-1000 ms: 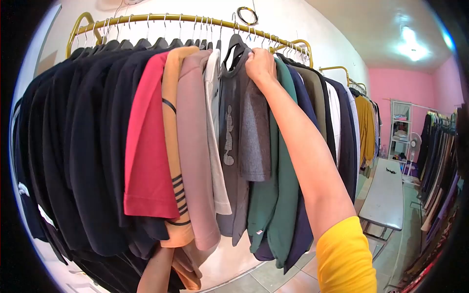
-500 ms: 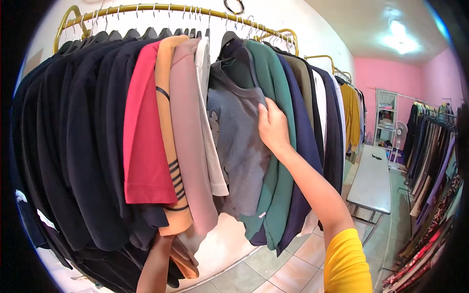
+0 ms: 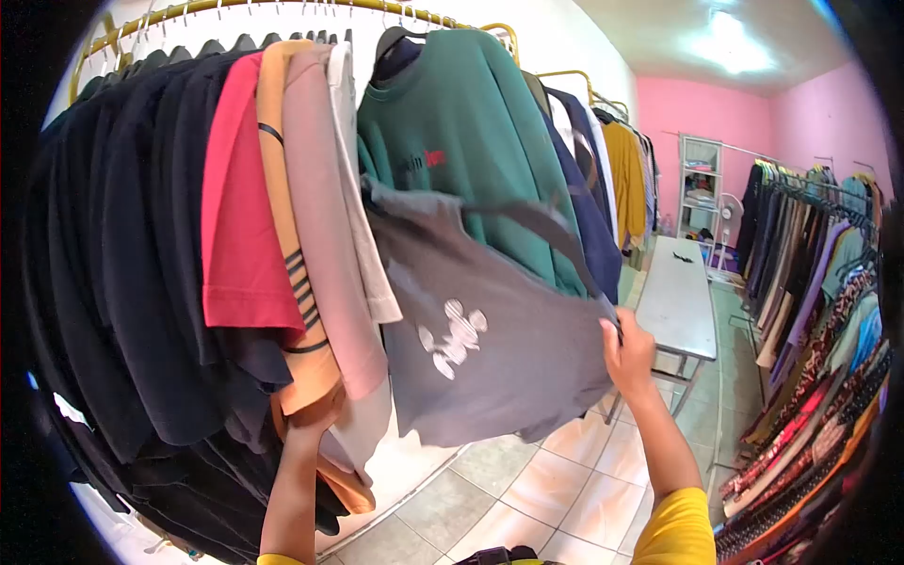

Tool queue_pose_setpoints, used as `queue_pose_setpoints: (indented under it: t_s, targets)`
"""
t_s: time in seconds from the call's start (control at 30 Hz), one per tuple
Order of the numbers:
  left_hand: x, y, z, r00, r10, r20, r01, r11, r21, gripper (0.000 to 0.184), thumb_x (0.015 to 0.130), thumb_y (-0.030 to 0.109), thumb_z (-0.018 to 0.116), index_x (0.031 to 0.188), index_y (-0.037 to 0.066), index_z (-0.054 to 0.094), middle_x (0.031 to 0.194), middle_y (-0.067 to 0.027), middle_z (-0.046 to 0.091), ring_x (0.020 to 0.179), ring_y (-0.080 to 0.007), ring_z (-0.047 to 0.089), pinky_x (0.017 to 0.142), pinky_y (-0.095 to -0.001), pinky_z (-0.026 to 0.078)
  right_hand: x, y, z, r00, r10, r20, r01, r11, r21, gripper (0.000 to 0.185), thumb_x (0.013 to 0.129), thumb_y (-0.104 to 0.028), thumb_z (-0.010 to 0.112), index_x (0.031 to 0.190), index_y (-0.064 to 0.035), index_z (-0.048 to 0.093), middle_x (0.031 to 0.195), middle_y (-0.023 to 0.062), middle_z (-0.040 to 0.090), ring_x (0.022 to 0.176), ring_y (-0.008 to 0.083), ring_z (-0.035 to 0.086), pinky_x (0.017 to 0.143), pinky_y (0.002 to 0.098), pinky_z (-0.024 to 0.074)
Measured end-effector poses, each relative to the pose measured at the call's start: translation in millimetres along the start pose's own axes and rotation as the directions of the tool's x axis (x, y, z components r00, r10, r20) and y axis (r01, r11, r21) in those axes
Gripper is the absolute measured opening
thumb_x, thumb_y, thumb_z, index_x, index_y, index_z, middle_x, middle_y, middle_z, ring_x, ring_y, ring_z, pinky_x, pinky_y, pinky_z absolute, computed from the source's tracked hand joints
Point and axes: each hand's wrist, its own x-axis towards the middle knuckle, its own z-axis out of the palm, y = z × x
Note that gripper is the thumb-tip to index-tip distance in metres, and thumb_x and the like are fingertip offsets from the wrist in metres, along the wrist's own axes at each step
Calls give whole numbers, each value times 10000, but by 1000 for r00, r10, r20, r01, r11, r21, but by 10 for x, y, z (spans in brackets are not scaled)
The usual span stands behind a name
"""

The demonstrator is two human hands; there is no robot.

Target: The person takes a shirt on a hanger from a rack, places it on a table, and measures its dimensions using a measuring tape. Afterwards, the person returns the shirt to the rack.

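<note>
My right hand (image 3: 629, 353) is closed on the edge of a grey T-shirt (image 3: 508, 348) with a pale cartoon-mouse print. The shirt is stretched out to the right below the rail, and its upper edge is blurred by motion. Behind it hangs a green sweatshirt (image 3: 443, 122) with small red and dark lettering, beside a black hanger (image 3: 395, 38). Low on the left, my left hand (image 3: 323, 410) is at the hem of an orange sleeve with black stripes (image 3: 299, 292); its fingers are mostly hidden. A pink-mauve garment (image 3: 325, 188) hangs alongside.
A gold rail (image 3: 273, 5) carries dark garments (image 3: 141, 264) and a red one (image 3: 247, 254) at left. To the right stand a long grey table (image 3: 673, 292) with a small black item, a second clothes rack (image 3: 819, 245), a fan (image 3: 730, 212) and a shelf (image 3: 699, 188).
My right hand has moved right and down, pulling the grey shirt away from the rail side. Its print and the green sweatshirt's front now show. My left hand has come partly into view.
</note>
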Motion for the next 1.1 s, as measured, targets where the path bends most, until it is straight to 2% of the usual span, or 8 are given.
queue_pose_setpoints:
  t_s: [0.17,0.23,0.4,0.47,0.7,0.9,0.97,1.1]
  targets:
    - [19,256,360,997,-36,-73,42,996,83,592,787,379,528,1280,88,372,1334,-186,331,1242,-366,270,1043,-432,185,-798,549,-728,995,100,27,-88,953,-289,127,808,-143,573,873,-42,531,685,145,526,631,328,538,541,394,412]
    - [35,151,977,868,86,-488,-28,992,125,563,781,306,563,1268,90,380,1248,-241,391,1130,-431,369,983,-483,260,-1132,743,-1033,986,160,45,-132,919,-372,129,817,-154,557,874,-43,526,720,150,526,675,335,535,567,409,411]
    - [-337,1082,1288,928,78,-363,-142,978,-153,218,769,164,590,953,48,578,997,-172,552,960,-346,498,829,-447,374,-1811,937,-1572,897,397,194,-237,802,-548,173,797,-225,569,832,-63,521,734,135,532,702,327,537,587,414,422]
    - [-452,1347,1730,994,45,-103,-102,747,-657,43,757,69,577,765,28,588,812,-126,576,826,-294,537,723,-392,412,-1970,997,-1666,877,356,323,-134,826,-547,198,762,-248,597,807,-72,520,717,115,531,692,305,541,581,403,429]
    - [-958,2934,2483,806,530,-264,-589,669,-454,403,777,265,595,1062,-9,514,1033,-213,530,991,-377,487,871,-432,376,-2487,1465,-2152,756,310,577,-23,893,-450,246,725,-330,607,778,-106,523,673,65,504,666,243,542,548,367,427]
    - [-1071,4153,3168,942,327,-77,-319,798,-512,325,824,341,534,882,21,531,771,-195,567,754,-395,542,654,-456,421,-2446,2415,-2901,836,369,407,-234,909,-344,366,713,-367,662,890,-69,544,730,92,535,686,283,547,595,349,443]
    - [-923,4596,3091,957,286,42,-216,802,-557,293,842,323,512,862,31,528,775,-200,569,756,-390,545,655,-454,417,-2330,2718,-3224,526,759,385,-747,628,-218,410,697,-288,718,978,-44,545,781,76,574,706,221,572,646,303,455]
    - [-693,5014,3109,987,155,31,-122,871,-476,225,833,262,541,870,39,543,776,-178,587,734,-365,561,628,-430,431,-3028,3712,-3704,206,750,629,-940,329,-86,348,665,-177,755,939,-8,621,808,12,630,715,94,539,651,265,447]
